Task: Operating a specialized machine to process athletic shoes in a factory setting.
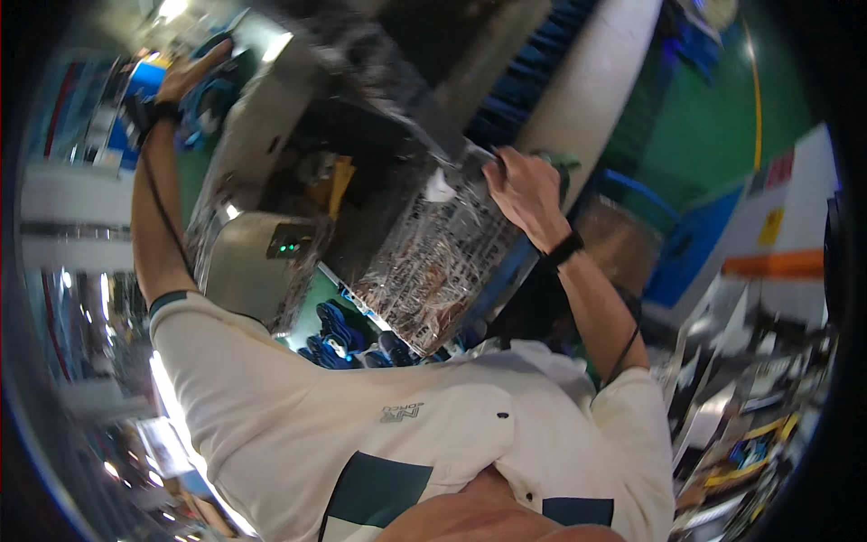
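My left hand (pixel 191 72) reaches out to the far left beside a dark teal, rounded thing (pixel 213 101). One finger or thumb stretches along it; the other fingers are too blurred to read, and I cannot tell whether it is held. My right hand (pixel 527 191) is closed over the edge of a metal bar (pixel 452 144), its bent fingers resting at the bar's end. Below that hand slopes a panel (pixel 442 253) wrapped in wrinkled clear film, with a white scrap (pixel 440 187) on it. Both wrists wear dark bands.
A rounded metal housing (pixel 248 257) carries a small panel with green lights (pixel 289 244). Yellow parts (pixel 340 185) sit inside the dark machine opening. Blue-and-black shoes (pixel 334 330) show below. A long pale beam (pixel 591 81) crosses at right, near a blue panel (pixel 695 248) and green floor (pixel 713 117).
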Action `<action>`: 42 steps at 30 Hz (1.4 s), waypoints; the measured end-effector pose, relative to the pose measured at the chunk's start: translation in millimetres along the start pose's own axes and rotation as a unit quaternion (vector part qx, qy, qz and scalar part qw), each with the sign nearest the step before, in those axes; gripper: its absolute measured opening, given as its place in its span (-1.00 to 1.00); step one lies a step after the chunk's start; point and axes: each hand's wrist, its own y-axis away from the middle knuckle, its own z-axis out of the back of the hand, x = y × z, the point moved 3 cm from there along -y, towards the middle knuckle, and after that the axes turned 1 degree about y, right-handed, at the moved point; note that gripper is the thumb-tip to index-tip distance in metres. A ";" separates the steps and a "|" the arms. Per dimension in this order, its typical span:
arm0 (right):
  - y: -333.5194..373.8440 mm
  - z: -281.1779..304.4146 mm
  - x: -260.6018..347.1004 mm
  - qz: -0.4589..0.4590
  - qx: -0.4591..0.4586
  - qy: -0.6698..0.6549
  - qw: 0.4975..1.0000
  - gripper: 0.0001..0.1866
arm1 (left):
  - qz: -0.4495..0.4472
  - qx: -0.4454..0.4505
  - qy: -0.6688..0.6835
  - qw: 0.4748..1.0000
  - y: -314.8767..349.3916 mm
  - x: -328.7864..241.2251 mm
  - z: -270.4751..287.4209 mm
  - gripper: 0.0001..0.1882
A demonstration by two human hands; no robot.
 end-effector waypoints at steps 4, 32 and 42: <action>-0.2 -2.6 -7.0 0.011 -0.002 -0.018 1.000 -0.67 | 0.083 0.086 0.163 0.979 -28.7 25.9 -19.4 0.20; 138.5 56.5 106.6 0.295 -0.010 -0.302 0.906 -0.23 | 0.143 -0.032 0.882 0.447 417.5 -238.8 -219.5 -0.52; 112.4 31.5 59.9 0.184 0.044 -0.242 0.952 -0.12 | -0.222 -0.025 0.479 0.849 517.8 -135.0 -211.1 -0.42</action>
